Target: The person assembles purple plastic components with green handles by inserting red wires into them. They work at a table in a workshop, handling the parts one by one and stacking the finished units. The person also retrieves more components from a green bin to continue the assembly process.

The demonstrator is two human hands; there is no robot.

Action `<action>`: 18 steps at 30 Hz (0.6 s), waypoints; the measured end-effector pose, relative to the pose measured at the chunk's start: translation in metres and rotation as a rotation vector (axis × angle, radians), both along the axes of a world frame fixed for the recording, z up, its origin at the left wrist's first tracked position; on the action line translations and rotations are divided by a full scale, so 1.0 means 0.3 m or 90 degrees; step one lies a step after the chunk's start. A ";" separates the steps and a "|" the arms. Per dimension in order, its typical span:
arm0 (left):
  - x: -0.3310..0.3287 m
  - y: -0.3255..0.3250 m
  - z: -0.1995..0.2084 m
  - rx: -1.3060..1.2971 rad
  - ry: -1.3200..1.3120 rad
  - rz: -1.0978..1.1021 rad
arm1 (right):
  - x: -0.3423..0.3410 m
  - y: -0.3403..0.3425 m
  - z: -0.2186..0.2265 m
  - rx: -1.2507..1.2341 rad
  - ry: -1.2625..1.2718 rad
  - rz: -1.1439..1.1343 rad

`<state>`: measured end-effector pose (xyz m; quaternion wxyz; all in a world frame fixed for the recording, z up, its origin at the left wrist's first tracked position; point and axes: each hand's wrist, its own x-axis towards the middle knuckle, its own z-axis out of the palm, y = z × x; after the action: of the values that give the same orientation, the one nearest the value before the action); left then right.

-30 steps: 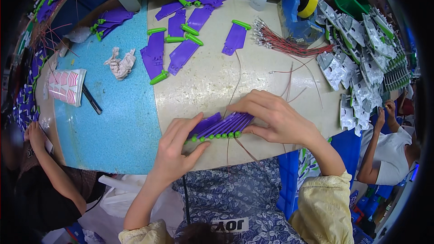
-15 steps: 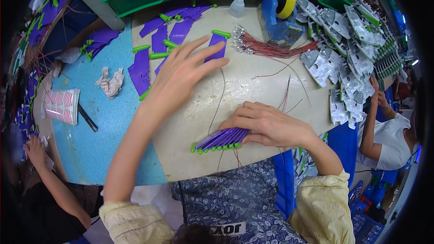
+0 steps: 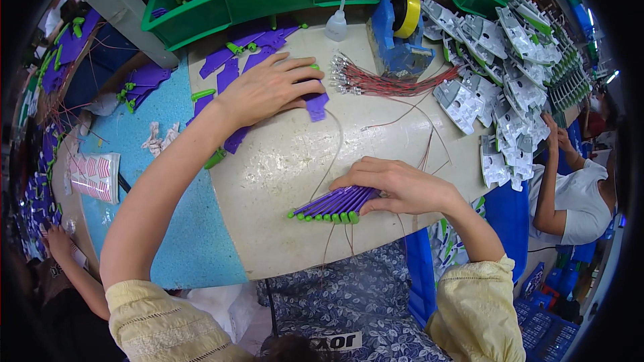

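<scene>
The worktable (image 3: 268, 248) has 2 surfaces: glossy cream, with light (image 3: 265, 169) glinting off it, and speckled blue at left. 1 grey metal post (image 3: 121, 7) stands beyond. At right, pale floor (image 3: 547, 259) shows beside blue crates (image 3: 543, 328).

Below centre, right hand (image 3: 394, 186) holds fanned green-ended purple plates (image 3: 337, 202) — upper centre, left hand (image 3: 265, 90) covers another plate (image 3: 316, 108), perhaps gripping.
</scene>
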<state>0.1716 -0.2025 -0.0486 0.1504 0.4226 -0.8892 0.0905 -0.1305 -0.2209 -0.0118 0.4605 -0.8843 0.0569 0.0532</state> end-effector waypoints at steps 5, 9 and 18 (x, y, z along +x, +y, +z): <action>-0.071 0.072 -0.023 0.090 0.099 0.052 | -0.016 -0.005 -0.005 -0.026 -0.032 -0.042; -0.105 0.328 0.050 0.224 0.281 0.136 | -0.057 -0.030 0.023 -0.055 -0.001 -0.108; -0.263 0.531 -0.007 0.302 0.605 0.261 | 0.081 0.007 -0.011 -0.194 -0.127 -0.076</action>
<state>0.0926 -0.0431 -0.0508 0.4141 0.6032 -0.6195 -0.2846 -0.1063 -0.2188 -0.0152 0.3266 -0.9398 0.0709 -0.0718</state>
